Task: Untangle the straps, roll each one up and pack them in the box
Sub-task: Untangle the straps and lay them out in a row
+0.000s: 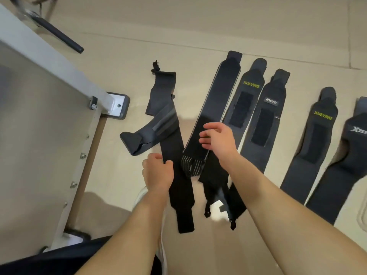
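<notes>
Several black straps lie flat on the beige floor. My left hand point(157, 171) pinches the left edge of a long plain black strap point(179, 193), which crosses a folded grey-striped strap point(156, 124) further up. My right hand point(217, 138) hovers with fingers spread over a long strap with pale edging point(216, 90), whose striped near end point(191, 165) is bunched. To the right lie flattened straps with labels: XUEYING point(246, 96), a white-lettered one point(267, 120), a second XUEYING point(317, 139) and one cut off at the frame edge point(353, 151). No box is in view.
A grey metal frame with bolts point(59, 108) and its foot plate point(117, 106) fill the left side. A black padded bar point(59, 34) lies at the upper left. A dark garment point(59, 259) sits at the bottom left, by a white shoe edge point(162, 245).
</notes>
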A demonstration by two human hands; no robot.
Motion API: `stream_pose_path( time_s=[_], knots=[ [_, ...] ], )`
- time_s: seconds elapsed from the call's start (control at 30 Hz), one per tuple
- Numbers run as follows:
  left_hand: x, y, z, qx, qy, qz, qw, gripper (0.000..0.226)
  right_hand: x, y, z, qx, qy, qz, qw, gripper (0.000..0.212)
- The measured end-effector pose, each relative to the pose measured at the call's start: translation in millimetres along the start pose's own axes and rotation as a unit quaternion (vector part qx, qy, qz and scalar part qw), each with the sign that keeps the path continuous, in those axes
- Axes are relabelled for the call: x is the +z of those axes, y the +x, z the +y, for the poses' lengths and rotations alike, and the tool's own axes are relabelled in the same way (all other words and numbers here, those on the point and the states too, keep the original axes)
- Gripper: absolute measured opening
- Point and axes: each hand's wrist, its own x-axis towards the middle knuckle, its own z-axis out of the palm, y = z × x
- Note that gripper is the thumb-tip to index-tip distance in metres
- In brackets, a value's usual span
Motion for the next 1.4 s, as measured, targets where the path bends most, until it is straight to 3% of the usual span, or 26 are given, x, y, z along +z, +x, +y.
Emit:
stream_pose_path(
  time_s=[0.07,0.2,0.4,0.53,0.67,0.8,0.9,1.07,1.13,1.23,1.33,1.4],
  knots=[
    [-7,-2,-17,-0.057,0.014,-0.035,0.998,0.044,19,-28,24,0.003,-0.048,-0.063,0.997,0.026],
    [-9,-2,-31,-0.046,0.022,-0.089,0.995,0.049,43,-50,59,-0.025,-0.186,-0.115,0.975,0.053],
    [2,9,-28,-0.059,0.017,-0.174,0.983,0.034,46,-40,67,0.016,-0.191,-0.119,0.974,0.066],
    [-3,14,-26,-0.075,-0.077,-0.197,0.974,0.022,41,-40,69,0.018,-0.199,-0.138,0.970,0.070],
    [-29,15,-27,-0.134,-0.204,-0.229,0.942,0.020,38,-42,69,0.019,-0.207,-0.154,0.966,0.071],
    [-54,8,-21,-0.189,-0.270,-0.272,0.904,0.017,35,-67,69,-0.140,-0.287,-0.101,0.942,0.072],
    [-59,3,-19,-0.187,-0.277,-0.285,0.898,0.022,31,-96,62,-0.278,-0.315,-0.130,0.898,0.073],
    [-68,2,-14,-0.189,-0.290,-0.283,0.895,0.014,32,-116,29,-0.377,-0.288,-0.161,0.865,0.025],
    [-74,0,-11,-0.188,-0.303,-0.295,0.887,0.016,35,-120,9,-0.366,-0.244,-0.164,0.883,0.012],
    [-80,-2,-4,-0.181,-0.272,-0.287,0.901,0.020,43,-119,-13,-0.266,-0.182,-0.146,0.935,0.024],
    [-78,13,-2,-0.133,-0.175,-0.162,0.962,0.025,48,-103,-22,-0.209,-0.129,-0.107,0.963,0.028],
    [-80,28,5,-0.103,-0.160,-0.068,0.979,0.020,49,-89,-27,-0.184,-0.087,-0.087,0.975,0.029]
  ],
)
